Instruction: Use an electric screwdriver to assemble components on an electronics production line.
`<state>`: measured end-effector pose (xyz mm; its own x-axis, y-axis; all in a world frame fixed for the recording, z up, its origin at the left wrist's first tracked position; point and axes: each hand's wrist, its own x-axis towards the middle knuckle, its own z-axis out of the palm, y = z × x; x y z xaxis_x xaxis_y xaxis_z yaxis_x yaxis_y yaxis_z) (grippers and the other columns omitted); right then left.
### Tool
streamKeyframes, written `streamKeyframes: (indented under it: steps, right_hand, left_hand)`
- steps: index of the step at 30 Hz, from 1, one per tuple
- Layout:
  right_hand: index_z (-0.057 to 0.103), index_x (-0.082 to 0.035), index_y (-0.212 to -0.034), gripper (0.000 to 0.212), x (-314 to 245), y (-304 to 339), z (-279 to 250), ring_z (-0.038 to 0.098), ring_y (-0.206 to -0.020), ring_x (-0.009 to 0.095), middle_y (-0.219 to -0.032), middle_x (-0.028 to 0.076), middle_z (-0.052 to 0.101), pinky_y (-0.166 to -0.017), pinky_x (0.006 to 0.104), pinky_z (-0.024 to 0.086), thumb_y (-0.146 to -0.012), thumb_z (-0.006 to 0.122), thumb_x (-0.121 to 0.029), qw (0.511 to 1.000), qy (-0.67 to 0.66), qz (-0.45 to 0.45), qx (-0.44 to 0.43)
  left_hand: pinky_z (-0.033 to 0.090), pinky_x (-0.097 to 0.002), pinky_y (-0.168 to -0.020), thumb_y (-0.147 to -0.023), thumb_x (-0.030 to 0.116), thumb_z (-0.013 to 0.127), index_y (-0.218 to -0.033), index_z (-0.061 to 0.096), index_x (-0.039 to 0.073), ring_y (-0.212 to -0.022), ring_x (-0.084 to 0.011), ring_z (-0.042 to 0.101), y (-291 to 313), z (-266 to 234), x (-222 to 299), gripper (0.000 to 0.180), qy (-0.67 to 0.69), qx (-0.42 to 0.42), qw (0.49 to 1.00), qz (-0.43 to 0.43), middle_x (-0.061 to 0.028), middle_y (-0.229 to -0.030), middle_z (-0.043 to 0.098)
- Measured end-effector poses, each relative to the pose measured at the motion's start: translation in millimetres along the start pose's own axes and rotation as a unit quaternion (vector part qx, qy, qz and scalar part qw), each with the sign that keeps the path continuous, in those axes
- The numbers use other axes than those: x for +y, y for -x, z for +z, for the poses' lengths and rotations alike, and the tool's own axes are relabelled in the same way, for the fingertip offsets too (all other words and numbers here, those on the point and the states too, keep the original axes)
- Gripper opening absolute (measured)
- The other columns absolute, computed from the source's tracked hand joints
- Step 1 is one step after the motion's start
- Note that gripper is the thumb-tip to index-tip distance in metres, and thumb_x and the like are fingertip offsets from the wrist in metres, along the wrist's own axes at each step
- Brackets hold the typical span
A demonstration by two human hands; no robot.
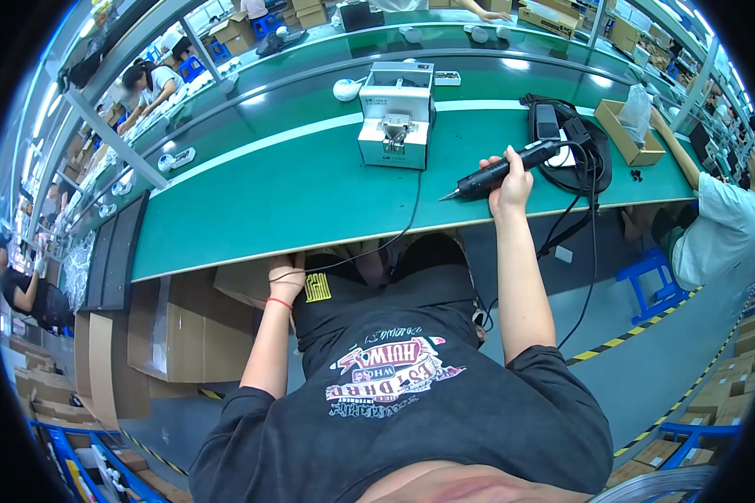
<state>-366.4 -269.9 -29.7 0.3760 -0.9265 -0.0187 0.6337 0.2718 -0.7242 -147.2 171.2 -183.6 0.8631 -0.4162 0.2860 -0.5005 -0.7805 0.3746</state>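
My right hand (pixel 512 186) is wrapped round a black electric screwdriver (pixel 485 178), held over the front part of the green workbench (pixel 285 201) with its bit pointing left. Low by the bench's front edge, near my thigh, is my left hand (pixel 286 278); its fingers are mostly hidden under the edge. A thin black cable passes close to it. Between and beyond my hands stands a white screw feeder (pixel 396 126).
Black cables and a power adapter (pixel 548 121) lie on a black bag-like item at right, beside an open cardboard box (pixel 629 134). A conveyor with white devices (pixel 176 159) runs behind. Cardboard cartons (pixel 201 327) stand under the left side. A co-worker (pixel 717 222) sits at right.
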Motion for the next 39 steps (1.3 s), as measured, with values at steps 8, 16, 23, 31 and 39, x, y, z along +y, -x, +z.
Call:
streamKeyframes:
  steps: [8, 16, 23, 31, 39]
  right_hand:
    - [0.054, 0.003, -0.103, 0.027, 0, -2, 3, 0.07, -0.066, 0.026, -0.078, 0.012, 0.064, -0.063, 0.0326, 0.058, -0.096, 0.064, -0.021, 1.0, -0.011, -0.009, -0.004]
    - [0.057, -0.001, -0.103, 0.025, -1, 1, 2, 0.068, -0.072, 0.025, -0.08, 0.01, 0.063, -0.074, 0.0367, 0.058, -0.096, 0.065, -0.024, 1.0, 0.01, 0.0, 0.006]
    - [0.06, -0.004, -0.102, 0.021, -1, 3, 4, 0.066, -0.071, 0.023, -0.081, 0.009, 0.063, -0.074, 0.0359, 0.055, -0.097, 0.064, -0.024, 1.0, -0.004, 0.002, 0.005]
    - [0.061, -0.005, -0.104, 0.021, 0, 2, 7, 0.061, -0.073, 0.021, -0.082, 0.008, 0.06, -0.075, 0.035, 0.052, -0.1, 0.058, -0.025, 1.0, 0.009, 0.013, 0.011]
    - [0.058, -0.005, -0.111, 0.024, 3, -1, 5, 0.059, -0.074, 0.02, -0.083, 0.007, 0.058, -0.076, 0.0341, 0.051, -0.101, 0.056, -0.027, 1.0, 0.018, 0.025, 0.002]
  left_hand:
    - [0.047, -0.0529, -0.102, -0.095, 0.053, 0.054, -0.153, 0.034, 0.002, -0.117, -0.0515, 0.057, 1, 38, 60, 0.08, -0.123, -0.126, 0.984, 0.02, -0.0291, -0.15, 0.043]
    - [0.048, -0.0514, -0.101, -0.098, 0.057, 0.044, -0.155, 0.031, 0.0, -0.117, -0.0524, 0.058, 1, 52, 61, 0.081, -0.118, -0.227, 0.964, 0.078, -0.0318, -0.148, 0.046]
    - [0.05, -0.0493, -0.099, -0.102, 0.052, 0.04, -0.15, 0.039, -0.003, -0.115, -0.0497, 0.061, 5, 18, 72, 0.073, -0.138, -0.325, 0.932, 0.087, -0.0332, -0.146, 0.047]
    - [0.053, -0.0469, -0.092, -0.097, 0.038, 0.058, -0.13, 0.059, -0.005, -0.107, -0.0422, 0.066, 5, -58, 123, 0.054, -0.101, -0.478, 0.866, 0.108, -0.0275, -0.125, 0.065]
    - [0.053, -0.0375, -0.091, -0.099, 0.013, 0.06, -0.127, 0.061, -0.004, -0.105, -0.0344, 0.066, -106, -179, 152, 0.033, 0.362, -0.601, 0.628, 0.338, -0.0194, -0.121, 0.068]
